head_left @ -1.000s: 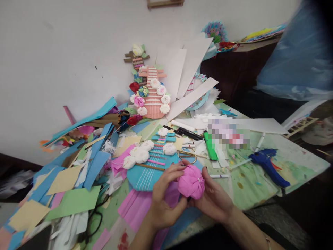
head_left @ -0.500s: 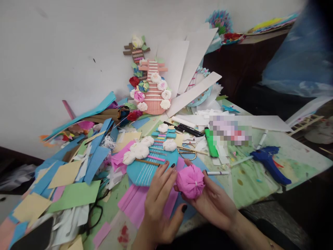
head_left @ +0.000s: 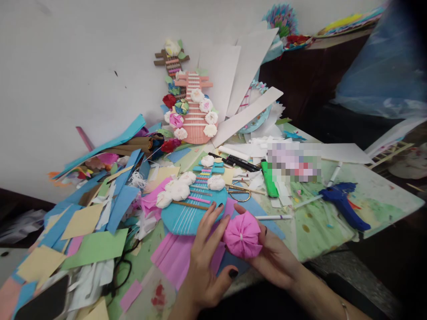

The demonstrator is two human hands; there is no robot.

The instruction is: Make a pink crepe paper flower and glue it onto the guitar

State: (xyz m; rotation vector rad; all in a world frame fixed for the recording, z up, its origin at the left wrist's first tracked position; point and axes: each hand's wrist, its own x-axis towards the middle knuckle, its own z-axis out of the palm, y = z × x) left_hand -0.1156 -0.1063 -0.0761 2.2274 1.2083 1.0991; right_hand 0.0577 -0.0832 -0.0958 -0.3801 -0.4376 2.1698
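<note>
A round pink paper flower [head_left: 243, 234], gathered into pleats around a pale centre, rests in my right hand [head_left: 278, 260], whose fingers curl beneath and behind it. My left hand [head_left: 205, 258] is beside the flower with fingers stretched out and thumb apart; its fingertips lie over the lower edge of a blue paper guitar [head_left: 187, 218]. Whether those fingertips touch the guitar or the flower I cannot tell. White paper flowers [head_left: 178, 189] and white strings decorate the guitar. Pink crepe paper [head_left: 173, 258] is spread below it, partly behind my left hand.
A blue glue gun [head_left: 345, 202] lies at the right, near the table edge. Gold-handled scissors [head_left: 239, 192], black pens [head_left: 242, 162] and a green tool [head_left: 268, 178] are beyond the flower. Coloured paper pieces [head_left: 96, 249] and a phone [head_left: 45, 300] cover the left. A pink paper guitar [head_left: 195, 126] leans at the wall.
The pink flower has turned in my right hand, so its pleated centre faces me more. My left hand has barely shifted, and the whole view has moved slightly.
</note>
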